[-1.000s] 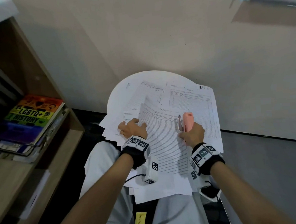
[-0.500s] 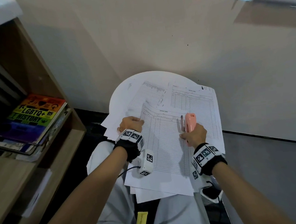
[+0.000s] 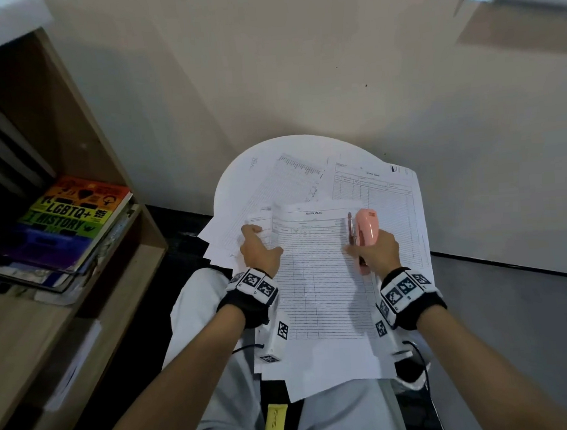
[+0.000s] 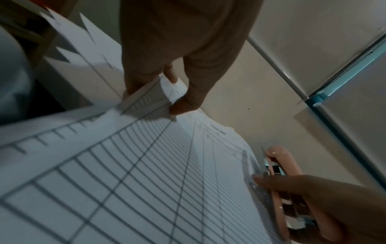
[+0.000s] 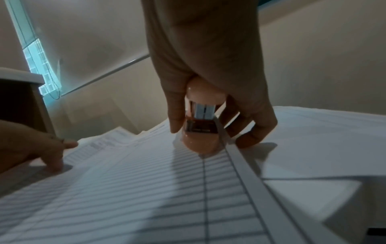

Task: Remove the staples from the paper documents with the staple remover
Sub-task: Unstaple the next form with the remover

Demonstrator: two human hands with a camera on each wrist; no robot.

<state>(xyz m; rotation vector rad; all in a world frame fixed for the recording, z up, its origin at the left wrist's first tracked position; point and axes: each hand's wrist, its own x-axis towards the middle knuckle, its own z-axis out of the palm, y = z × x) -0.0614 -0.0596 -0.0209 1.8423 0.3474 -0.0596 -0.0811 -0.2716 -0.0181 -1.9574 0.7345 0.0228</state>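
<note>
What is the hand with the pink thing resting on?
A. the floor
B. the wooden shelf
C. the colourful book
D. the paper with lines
D: the right hand grips the pink staple remover on the right edge of the lined paper, far from the book and shelf.

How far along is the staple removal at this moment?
Done: nothing certain; loose sheets lie spread on the round table, but no pulled staples are visible. In hand: the left hand pinches the stock card document at its top corner, and the right hand grips the pink staple remover at its right edge. Left: its staple, unseen here.
</note>
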